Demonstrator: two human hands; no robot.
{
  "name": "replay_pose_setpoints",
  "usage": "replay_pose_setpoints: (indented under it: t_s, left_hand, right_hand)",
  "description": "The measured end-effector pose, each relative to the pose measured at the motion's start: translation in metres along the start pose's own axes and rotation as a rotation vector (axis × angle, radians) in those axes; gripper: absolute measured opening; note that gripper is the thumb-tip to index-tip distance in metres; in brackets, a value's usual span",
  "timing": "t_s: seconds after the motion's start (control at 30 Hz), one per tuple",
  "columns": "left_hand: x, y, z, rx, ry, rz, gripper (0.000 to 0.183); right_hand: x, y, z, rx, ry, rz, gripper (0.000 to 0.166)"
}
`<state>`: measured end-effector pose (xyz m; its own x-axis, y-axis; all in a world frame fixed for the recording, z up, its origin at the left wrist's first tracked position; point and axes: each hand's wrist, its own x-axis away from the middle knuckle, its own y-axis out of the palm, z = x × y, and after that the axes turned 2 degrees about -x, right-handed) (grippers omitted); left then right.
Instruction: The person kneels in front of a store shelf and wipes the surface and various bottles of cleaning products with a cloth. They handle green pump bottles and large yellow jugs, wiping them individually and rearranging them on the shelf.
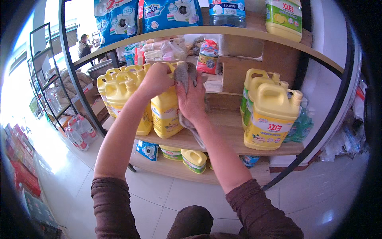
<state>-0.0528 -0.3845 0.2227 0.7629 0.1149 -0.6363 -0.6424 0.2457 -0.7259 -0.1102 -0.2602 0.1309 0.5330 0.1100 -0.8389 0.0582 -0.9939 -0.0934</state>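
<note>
On the middle shelf stands a yellow plastic jug (166, 115) with a printed label, upright at the end of a group of like jugs. My left hand (157, 78) is closed around the top of this jug, over its handle, which the fingers mostly hide. Against the jug's cap and right side, my right hand (191, 97) presses a grey cloth (185, 73). The cloth's lower end hangs below the palm towards the shelf board. Close on the left are more yellow jugs (121, 92), partly behind my left forearm.
Yellow jugs (270, 119) and green bottles (303, 125) stand at the shelf's right. Blue detergent bags (171, 15) sit on the upper board (209, 30). Lower down are smaller jugs (194, 161). A black metal post (80, 86) borders the left; a person (84, 47) is far behind.
</note>
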Motion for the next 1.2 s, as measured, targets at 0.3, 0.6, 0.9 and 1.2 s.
replay_pose_setpoints:
  t_s: [0.3,0.6,0.9,1.2]
  left_hand:
    - [0.016,-0.027,-0.029,0.51,-0.306,-0.157,0.027]
    - [0.02,-0.026,-0.025,0.515,-0.353,-0.169,0.048]
    - [0.02,-0.027,-0.009,0.734,-0.548,-0.141,0.04]
    - [0.017,-0.013,-0.019,0.568,-0.507,-0.203,0.032]
  right_hand:
    - [0.091,0.016,0.003,0.078,-0.251,-0.095,0.037]
    - [0.02,0.0,-0.057,0.499,-0.281,-0.214,0.039]
    - [0.002,0.011,-0.086,0.314,0.08,-0.441,0.034]
    - [0.029,-0.023,-0.019,-0.06,-0.232,-0.435,0.03]
